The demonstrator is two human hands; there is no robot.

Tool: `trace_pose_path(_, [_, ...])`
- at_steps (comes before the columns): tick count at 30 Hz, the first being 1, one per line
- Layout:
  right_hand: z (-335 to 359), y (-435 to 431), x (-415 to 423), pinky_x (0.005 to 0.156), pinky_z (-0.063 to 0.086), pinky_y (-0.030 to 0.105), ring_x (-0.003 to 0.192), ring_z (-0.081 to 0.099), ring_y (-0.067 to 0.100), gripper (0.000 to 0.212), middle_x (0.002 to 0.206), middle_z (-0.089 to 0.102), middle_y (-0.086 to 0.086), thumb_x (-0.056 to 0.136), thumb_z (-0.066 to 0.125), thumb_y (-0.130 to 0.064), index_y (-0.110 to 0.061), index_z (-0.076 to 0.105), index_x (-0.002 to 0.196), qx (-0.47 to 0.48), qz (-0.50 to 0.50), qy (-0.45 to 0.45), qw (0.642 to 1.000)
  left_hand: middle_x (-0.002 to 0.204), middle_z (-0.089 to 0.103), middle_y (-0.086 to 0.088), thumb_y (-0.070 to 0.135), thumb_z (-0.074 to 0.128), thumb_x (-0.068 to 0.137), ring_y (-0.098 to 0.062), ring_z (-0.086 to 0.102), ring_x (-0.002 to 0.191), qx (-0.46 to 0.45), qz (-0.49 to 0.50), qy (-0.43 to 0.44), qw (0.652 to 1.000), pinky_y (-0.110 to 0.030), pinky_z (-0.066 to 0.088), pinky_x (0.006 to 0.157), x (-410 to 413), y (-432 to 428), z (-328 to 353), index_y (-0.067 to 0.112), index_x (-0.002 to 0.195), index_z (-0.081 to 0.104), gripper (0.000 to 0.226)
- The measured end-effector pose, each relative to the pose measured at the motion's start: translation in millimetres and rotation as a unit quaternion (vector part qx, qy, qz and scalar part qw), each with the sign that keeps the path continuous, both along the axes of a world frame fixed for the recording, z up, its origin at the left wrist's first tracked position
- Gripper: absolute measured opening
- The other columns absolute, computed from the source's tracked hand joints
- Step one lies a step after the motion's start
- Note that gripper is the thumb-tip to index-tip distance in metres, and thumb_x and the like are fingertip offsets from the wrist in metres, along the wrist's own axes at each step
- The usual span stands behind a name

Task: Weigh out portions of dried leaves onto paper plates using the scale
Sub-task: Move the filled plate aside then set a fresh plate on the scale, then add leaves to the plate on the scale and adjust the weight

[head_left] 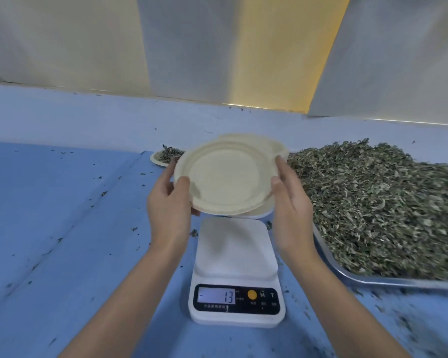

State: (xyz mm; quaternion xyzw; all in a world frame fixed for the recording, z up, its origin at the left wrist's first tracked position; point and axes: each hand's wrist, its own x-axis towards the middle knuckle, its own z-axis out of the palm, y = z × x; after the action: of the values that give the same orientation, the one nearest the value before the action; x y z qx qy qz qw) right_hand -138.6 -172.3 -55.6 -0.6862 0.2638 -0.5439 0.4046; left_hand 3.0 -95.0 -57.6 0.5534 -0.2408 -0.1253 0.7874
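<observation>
While the left hand (170, 200) and right hand (291, 202) each grip the rim of what looks like several stacked paper plates (225, 177) above the scale (234, 254), two stuck plates could skew the weighing.

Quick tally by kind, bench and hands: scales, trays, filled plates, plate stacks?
Scale: 1
Metal tray of dried leaves: 1
Filled plate: 1
Stack of empty plates: 1, held by left hand and right hand; plate count in it unclear
Total: 4
</observation>
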Motion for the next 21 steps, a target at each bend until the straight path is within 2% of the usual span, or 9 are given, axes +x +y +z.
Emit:
trace_pose_path(2, [-15, 4, -5, 0.095, 0.039, 0.007, 0.116, 0.048, -0.015, 0.040, 0.123, 0.056, -0.029, 0.095, 0.040, -0.030, -0.023, 0.055, 0.131, 0.009, -0.016, -0.045, 0.999, 0.062, 0.055, 0.009, 0.018, 0.045, 0.087, -0.007, 0.046, 0.043, -0.014, 0.011, 0.010, 1.000, -0.021, 0.039, 0.039, -4, 6, -10, 0.027, 0.107, 0.068, 0.031])
trace_pose_path(3, [-23, 6, -8, 0.092, 0.042, 0.008, 0.113, 0.053, -0.011, 0.040, 0.117, 0.061, -0.027, 0.093, 0.039, -0.031, -0.022, 0.060, 0.125, 0.017, -0.032, -0.065, 0.997, 0.056, 0.054, 0.011, 0.018, 0.044, 0.087, -0.007, 0.043, 0.042, -0.022, 0.017, 0.019, 0.999, -0.020, 0.036, 0.037, -6, 8, -15, 0.026, 0.095, 0.070, 0.028])
trace_pose_path(5, [-37, 6, -13, 0.091, 0.050, 0.020, 0.107, 0.060, -0.001, 0.040, 0.110, 0.068, -0.018, 0.093, 0.037, -0.030, -0.018, 0.066, 0.116, 0.039, -0.069, -0.077, 0.994, 0.046, 0.049, 0.015, 0.018, 0.041, 0.090, -0.004, 0.040, 0.041, -0.011, 0.038, 0.020, 0.999, -0.020, 0.035, 0.039, -10, 11, -26, 0.024, 0.082, 0.069, 0.030])
trace_pose_path(7, [-48, 4, -19, 0.092, 0.052, 0.034, 0.103, 0.063, 0.006, 0.036, 0.107, 0.070, -0.009, 0.096, 0.036, -0.025, -0.018, 0.069, 0.108, 0.067, -0.103, -0.067, 0.990, 0.040, 0.042, 0.015, 0.015, 0.038, 0.091, -0.002, 0.038, 0.040, 0.020, 0.049, -0.001, 0.999, -0.020, 0.035, 0.045, -13, 13, -40, 0.023, 0.080, 0.068, 0.033])
trace_pose_path(9, [-56, -1, -24, 0.091, 0.052, 0.039, 0.098, 0.065, 0.007, 0.035, 0.102, 0.071, -0.007, 0.099, 0.035, -0.019, -0.023, 0.070, 0.098, 0.090, -0.127, -0.057, 0.986, 0.038, 0.037, 0.012, 0.013, 0.037, 0.090, -0.005, 0.036, 0.041, 0.053, 0.046, -0.027, 0.997, -0.023, 0.036, 0.048, -14, 14, -51, 0.021, 0.080, 0.069, 0.034])
trace_pose_path(13, [-67, -8, -26, 0.085, 0.054, 0.040, 0.091, 0.067, 0.011, 0.037, 0.091, 0.073, -0.008, 0.098, 0.038, -0.018, -0.029, 0.071, 0.087, 0.116, -0.145, -0.046, 0.982, 0.037, 0.038, 0.008, 0.009, 0.036, 0.088, -0.007, 0.037, 0.039, 0.078, 0.035, -0.037, 0.996, -0.022, 0.039, 0.048, -13, 13, -61, 0.009, 0.080, 0.070, 0.034])
trace_pose_path(16, [-71, -10, -26, 0.079, 0.056, 0.035, 0.082, 0.068, 0.004, 0.040, 0.080, 0.073, -0.014, 0.097, 0.039, -0.016, -0.033, 0.069, 0.078, 0.113, -0.150, -0.041, 0.981, 0.036, 0.038, 0.010, 0.010, 0.037, 0.088, -0.007, 0.037, 0.039, 0.082, 0.040, -0.015, 0.996, -0.028, 0.037, 0.051, -9, 12, -63, 0.012, 0.080, 0.070, 0.034])
trace_pose_path(21, [-77, -12, -24, 0.080, 0.056, 0.042, 0.081, 0.068, 0.009, 0.037, 0.080, 0.072, -0.008, 0.096, 0.039, -0.015, -0.026, 0.070, 0.078, 0.101, -0.158, -0.024, 0.982, 0.035, 0.037, 0.011, 0.011, 0.037, 0.087, -0.006, 0.036, 0.037, 0.092, 0.045, 0.000, 0.995, -0.030, 0.034, 0.051, -3, 14, -66, 0.009, 0.081, 0.070, 0.034])
